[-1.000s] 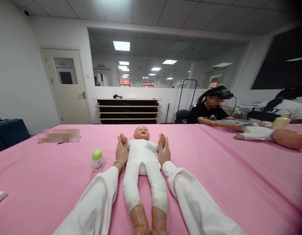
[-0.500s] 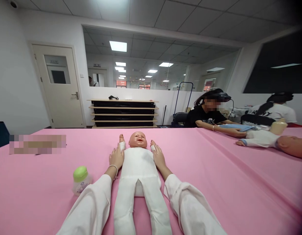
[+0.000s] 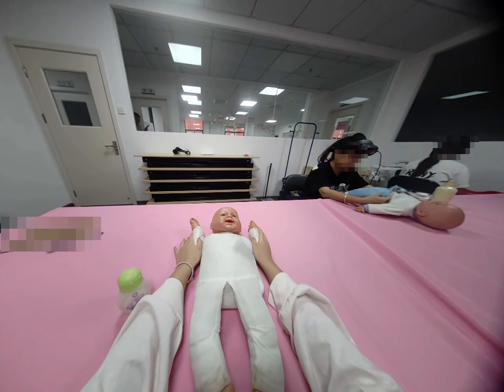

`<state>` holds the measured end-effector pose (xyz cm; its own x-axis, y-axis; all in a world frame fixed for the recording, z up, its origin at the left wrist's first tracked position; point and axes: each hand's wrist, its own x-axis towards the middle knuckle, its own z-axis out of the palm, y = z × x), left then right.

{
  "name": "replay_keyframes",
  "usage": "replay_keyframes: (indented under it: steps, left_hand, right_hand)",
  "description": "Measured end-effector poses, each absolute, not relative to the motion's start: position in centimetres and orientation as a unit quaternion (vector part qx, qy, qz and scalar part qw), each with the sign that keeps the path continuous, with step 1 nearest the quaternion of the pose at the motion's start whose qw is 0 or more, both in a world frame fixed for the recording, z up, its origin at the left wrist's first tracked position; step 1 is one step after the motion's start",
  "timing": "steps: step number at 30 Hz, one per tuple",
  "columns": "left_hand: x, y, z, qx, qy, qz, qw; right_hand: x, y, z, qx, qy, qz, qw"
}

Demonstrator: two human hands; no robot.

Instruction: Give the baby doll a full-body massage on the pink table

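Observation:
A baby doll [image 3: 228,258] with a white cloth body lies on its back, head at the far end and legs toward me. Both its arms are raised beside the head. My left hand [image 3: 189,251], with a beaded bracelet at the wrist, is closed around the doll's arm on the left side. Around the other arm, on the right, my right hand [image 3: 261,249] is closed too. The doll's small hands stick out beyond my fingers. Left of my left forearm stands a clear bottle [image 3: 131,291] with a green cap.
A pink cloth [image 3: 341,283] covers the table, with a raised fold on the right. Across it, a person in black [image 3: 337,174] wearing a headset handles another doll [image 3: 437,214] and blue fabric. A blurred-out item [image 3: 51,234] lies far left. Behind stand black shelves [image 3: 198,177].
The camera view has tilted down and shifted, so more of the doll's feet shows at the bottom. My hands keep their hold on the doll's arms.

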<state>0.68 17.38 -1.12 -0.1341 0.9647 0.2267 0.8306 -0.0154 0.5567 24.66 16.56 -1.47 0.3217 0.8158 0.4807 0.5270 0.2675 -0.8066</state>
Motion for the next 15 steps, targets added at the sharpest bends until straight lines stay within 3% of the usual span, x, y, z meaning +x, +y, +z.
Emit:
replay_keyframes:
  steps: [7, 15]
  left_hand:
    - [0.2, 15.7, -0.7, 0.619, 0.690, 0.360, 0.106]
    - [-0.4, 13.6, -1.5, 0.578, 0.596, 0.537, 0.152]
  right_hand:
    - [24.8, 15.4, -1.5, -0.636, -0.458, 0.158, 0.601]
    - [23.8, 11.5, -0.4, -0.576, -0.459, 0.102, 0.669]
